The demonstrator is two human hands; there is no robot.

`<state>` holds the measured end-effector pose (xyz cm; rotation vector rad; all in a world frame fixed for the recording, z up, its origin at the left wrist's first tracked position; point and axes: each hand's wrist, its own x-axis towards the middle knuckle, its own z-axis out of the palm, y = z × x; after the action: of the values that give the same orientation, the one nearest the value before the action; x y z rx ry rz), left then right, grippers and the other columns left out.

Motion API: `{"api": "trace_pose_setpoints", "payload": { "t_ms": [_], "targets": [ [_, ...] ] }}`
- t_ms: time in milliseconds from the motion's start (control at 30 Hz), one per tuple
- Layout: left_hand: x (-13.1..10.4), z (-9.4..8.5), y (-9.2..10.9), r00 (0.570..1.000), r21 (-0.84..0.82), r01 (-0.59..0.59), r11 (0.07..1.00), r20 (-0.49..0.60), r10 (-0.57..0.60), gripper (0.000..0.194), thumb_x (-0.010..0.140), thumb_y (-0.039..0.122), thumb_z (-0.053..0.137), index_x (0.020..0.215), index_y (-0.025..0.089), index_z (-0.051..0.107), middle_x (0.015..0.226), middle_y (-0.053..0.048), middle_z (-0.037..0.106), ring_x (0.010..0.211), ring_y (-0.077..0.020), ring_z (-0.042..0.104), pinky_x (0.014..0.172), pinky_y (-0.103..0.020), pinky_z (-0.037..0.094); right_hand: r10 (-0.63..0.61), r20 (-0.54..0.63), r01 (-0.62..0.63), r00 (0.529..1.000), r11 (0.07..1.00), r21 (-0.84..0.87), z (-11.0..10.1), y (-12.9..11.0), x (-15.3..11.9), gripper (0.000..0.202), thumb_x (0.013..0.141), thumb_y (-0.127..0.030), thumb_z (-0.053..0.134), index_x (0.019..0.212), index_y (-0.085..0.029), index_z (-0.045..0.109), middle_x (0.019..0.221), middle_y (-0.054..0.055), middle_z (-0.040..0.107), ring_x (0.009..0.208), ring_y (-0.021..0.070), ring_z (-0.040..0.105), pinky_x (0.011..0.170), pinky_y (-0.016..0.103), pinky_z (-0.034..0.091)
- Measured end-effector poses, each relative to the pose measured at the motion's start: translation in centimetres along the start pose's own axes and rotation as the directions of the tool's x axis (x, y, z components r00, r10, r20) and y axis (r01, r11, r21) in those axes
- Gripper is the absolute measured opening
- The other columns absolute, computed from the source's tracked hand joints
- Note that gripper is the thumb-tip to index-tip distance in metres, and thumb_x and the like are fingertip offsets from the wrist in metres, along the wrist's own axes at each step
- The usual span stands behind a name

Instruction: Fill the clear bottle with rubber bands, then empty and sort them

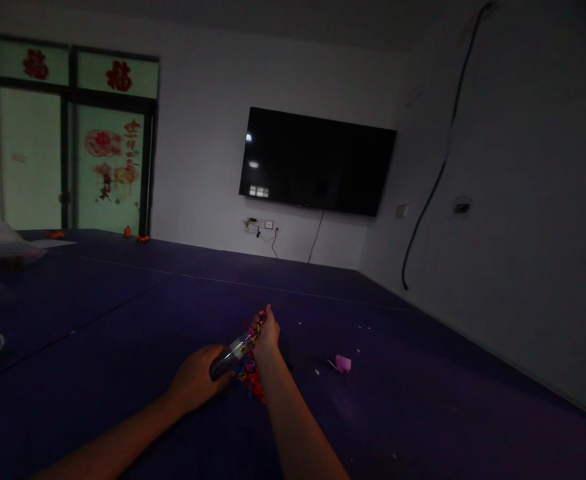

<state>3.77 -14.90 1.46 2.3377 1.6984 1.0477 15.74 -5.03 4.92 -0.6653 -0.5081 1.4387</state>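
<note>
The transparent tube (230, 357) is tilted in the left hand (200, 377), its upper end directed to the right hand (267, 337). Small colourful pieces (258, 326) are at this hand; a loose pile (251, 381), with red, blue and pink, lies below on the worktop (173, 313).

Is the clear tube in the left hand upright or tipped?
Tipped: the clear tube slants from the left hand toward the right hand, where small colourful bits show.
</note>
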Motion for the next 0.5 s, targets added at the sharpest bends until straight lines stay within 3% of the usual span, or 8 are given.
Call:
{"api": "trace_pose_setpoints", "payload": {
  "t_ms": [233, 500],
  "targets": [
    [0.00, 0.04, -0.03, 1.000, -0.017, 0.015, 1.000, 0.005, -0.015, 0.030, 0.076, 0.044, 0.054, 0.095, 0.023, 0.062, 0.091, -0.006, 0.069, 0.085, -0.0242, 0.062, 0.072, -0.030, 0.045, -0.088, 0.005, 0.088, 0.996, 0.995, -0.052, -0.06, 0.58, 0.73, 0.036, 0.074, -0.048, 0.059, 0.057, -0.020, 0.044, 0.038, -0.005, 0.049, 0.031, 0.0093, 0.044, 0.033, 0.019, 0.031],
    [0.02, 0.06, -0.02, 1.000, -0.022, 0.026, 0.999, 0.006, -0.026, 0.029, 0.076, 0.043, 0.054, 0.095, 0.022, 0.062, 0.092, -0.006, 0.069, 0.086, -0.0245, 0.062, 0.073, -0.031, 0.045, -0.050, 0.006, 0.050, 0.999, 0.998, -0.037, 0.21, 0.45, 0.47, 0.031, 0.077, -0.041, 0.057, 0.057, -0.020, 0.044, 0.040, -0.006, 0.049, 0.031, 0.0084, 0.042, 0.038, 0.021, 0.037]
  ]
}}
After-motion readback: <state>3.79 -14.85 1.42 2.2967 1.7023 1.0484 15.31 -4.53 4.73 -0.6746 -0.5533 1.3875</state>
